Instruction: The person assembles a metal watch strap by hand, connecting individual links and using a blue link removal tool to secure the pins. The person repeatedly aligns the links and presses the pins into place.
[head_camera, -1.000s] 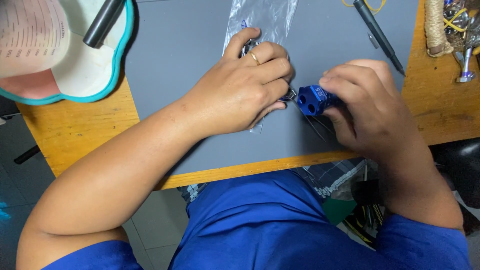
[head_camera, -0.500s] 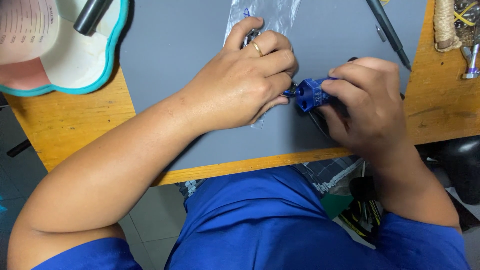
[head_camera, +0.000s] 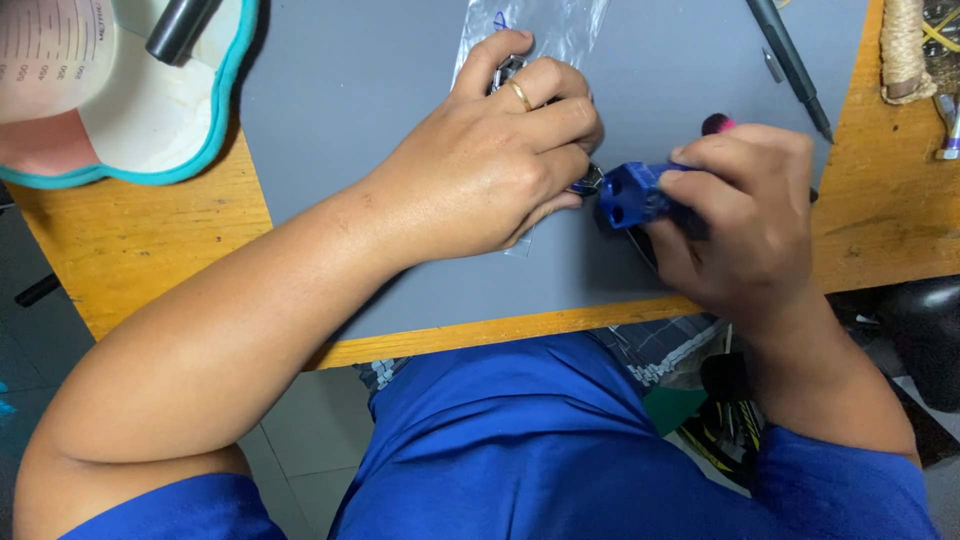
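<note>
While your left hand stays curled over the small dark metal piece on the clear plastic bag, your right hand has brought the blue block-shaped tool in closer, so that its holed face now sits just beside the metal piece where a second ago a small gap showed between them. Your left fingers are pressed together and folded down, pinning the piece and the bag against the grey mat that covers the wooden surface; the ring finger carries a gold band, and most of the piece is hidden under the knuckles, so you cannot tell how much of it is gripped. Your right fingers are wrapped tight around the blue tool, pinching it from above and below, with a pink end poking out past the top of the hand. The closing of that gap suggests the two parts are being lined up or joined, though whether they actually touch is hard to read from here. Nothing else seems to have shifted: the teal-rimmed white tray with the black marker sits at the far left corner, and a black pen lies on the mat beyond your right hand
</note>
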